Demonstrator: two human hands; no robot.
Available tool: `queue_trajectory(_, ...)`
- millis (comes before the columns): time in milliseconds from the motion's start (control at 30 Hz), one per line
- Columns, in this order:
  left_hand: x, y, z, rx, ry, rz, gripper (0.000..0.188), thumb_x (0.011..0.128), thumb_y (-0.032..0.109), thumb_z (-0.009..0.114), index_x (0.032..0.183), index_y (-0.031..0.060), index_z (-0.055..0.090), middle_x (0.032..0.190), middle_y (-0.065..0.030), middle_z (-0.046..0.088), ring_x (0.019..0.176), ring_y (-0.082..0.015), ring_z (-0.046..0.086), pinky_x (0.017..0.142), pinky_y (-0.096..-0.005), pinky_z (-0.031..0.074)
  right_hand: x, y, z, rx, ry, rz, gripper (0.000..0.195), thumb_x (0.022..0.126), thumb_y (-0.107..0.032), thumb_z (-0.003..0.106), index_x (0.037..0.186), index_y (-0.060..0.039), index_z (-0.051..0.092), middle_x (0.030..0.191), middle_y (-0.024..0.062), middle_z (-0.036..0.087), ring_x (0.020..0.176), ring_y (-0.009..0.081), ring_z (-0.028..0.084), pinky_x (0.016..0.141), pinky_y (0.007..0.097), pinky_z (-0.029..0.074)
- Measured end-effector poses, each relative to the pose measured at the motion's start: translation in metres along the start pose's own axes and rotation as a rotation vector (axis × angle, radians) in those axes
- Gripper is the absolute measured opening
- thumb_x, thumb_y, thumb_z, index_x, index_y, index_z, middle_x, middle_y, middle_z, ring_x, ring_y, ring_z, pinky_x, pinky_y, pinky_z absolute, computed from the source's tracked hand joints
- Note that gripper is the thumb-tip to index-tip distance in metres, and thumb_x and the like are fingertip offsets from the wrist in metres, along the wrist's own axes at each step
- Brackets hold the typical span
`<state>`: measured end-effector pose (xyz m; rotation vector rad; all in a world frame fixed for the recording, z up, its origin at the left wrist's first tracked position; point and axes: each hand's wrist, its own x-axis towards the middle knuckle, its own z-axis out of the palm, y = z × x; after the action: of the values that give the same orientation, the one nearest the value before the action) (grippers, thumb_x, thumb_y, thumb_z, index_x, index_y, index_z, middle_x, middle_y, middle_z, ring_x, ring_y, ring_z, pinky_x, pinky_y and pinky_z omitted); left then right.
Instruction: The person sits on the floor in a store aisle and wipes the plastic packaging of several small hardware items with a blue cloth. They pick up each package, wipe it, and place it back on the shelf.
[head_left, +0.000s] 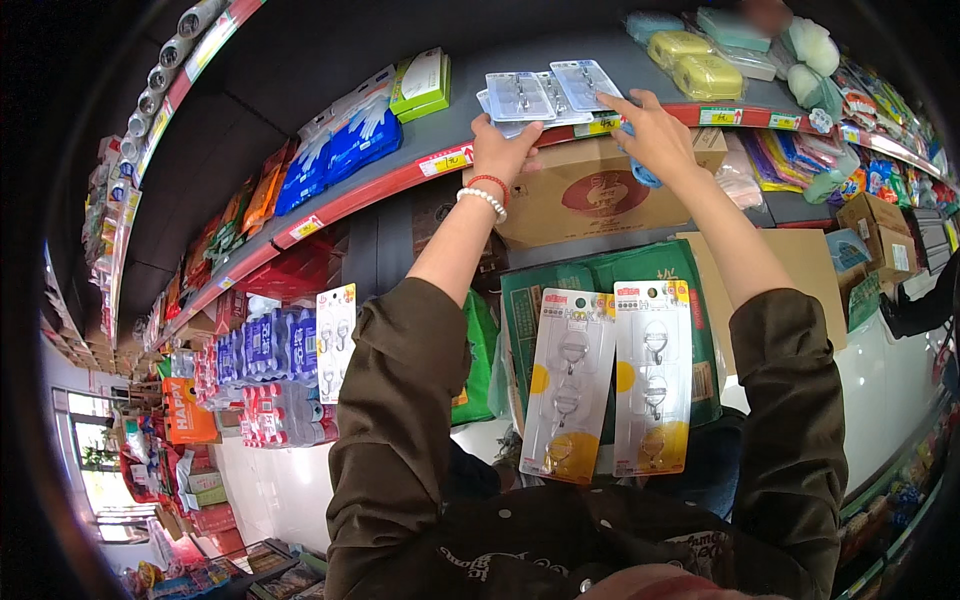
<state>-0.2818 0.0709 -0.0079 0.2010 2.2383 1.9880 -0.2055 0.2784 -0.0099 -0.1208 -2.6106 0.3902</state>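
Observation:
Several blister packs of metal hooks lie together at the front edge of a grey shelf. My left hand (504, 154), wearing red and white bead bracelets, grips the front edge of the left pack (517, 97) between thumb and fingers. With its index finger, my right hand (660, 139) touches the front corner of the right pack (583, 84). A bunched blue cloth-like item (643, 171) shows beneath my right palm and seems held there. Below my arms are two larger carded hook packs, one left (568, 382) and one right (652, 375). A third card (335, 341) is partly behind my left sleeve.
Blue glove packs (341, 161) and a green-and-white box (421, 84) stand left on the shelf. Yellow wrapped soaps or sponges (694, 64) sit to the right. Red price rail (382, 187) edges the shelf. Below are a brown carton (555, 206), green packaging (637, 262) and bottled drinks (277, 345).

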Motion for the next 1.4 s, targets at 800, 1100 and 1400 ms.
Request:
queue_trajectory(800,0.003,-0.01,0.007,1.24,0.201,1.173,0.056,0.076,0.006,0.061,0.124,0.0365,0.055,0.128,-0.0062,0.049,0.116,-0.0285,0.049,0.092,-0.0404,0.047,0.03,0.012,0.031,-0.056,0.058,-0.072,0.04,0.087,-0.027,0.059,0.126,-0.0337,0.052,0.116,0.0135,0.057,0.087,0.0345,0.065,0.072,0.0438,0.054)
queue_trajectory(1100,0.023,0.0,-0.009,1.091,0.072,1.124,0.043,0.081,0.007,0.058,0.117,0.0316,0.061,0.127,-0.0059,0.052,0.111,-0.0292,0.054,0.085,-0.0393,0.052,0.039,0.017,0.018,-0.142,0.085,-0.27,0.024,0.085,-0.027,0.061,0.109,-0.0249,0.063,0.1,0.0048,0.064,0.081,0.03,0.065,0.067,0.0412,0.054)
queue_trajectory(1400,0.053,0.005,-0.013,1.046,-0.066,1.05,0.032,0.083,0.013,0.063,0.112,0.026,0.065,0.129,-0.006,0.051,0.109,-0.0305,0.055,0.092,-0.0395,0.047,0.045,0.027,0.011,-0.067,0.166,-0.244,0.023,0.084,-0.031,0.062,0.106,-0.0229,0.065,0.094,0.005,0.066,0.08,0.0303,0.065,0.066,0.0401,0.053)
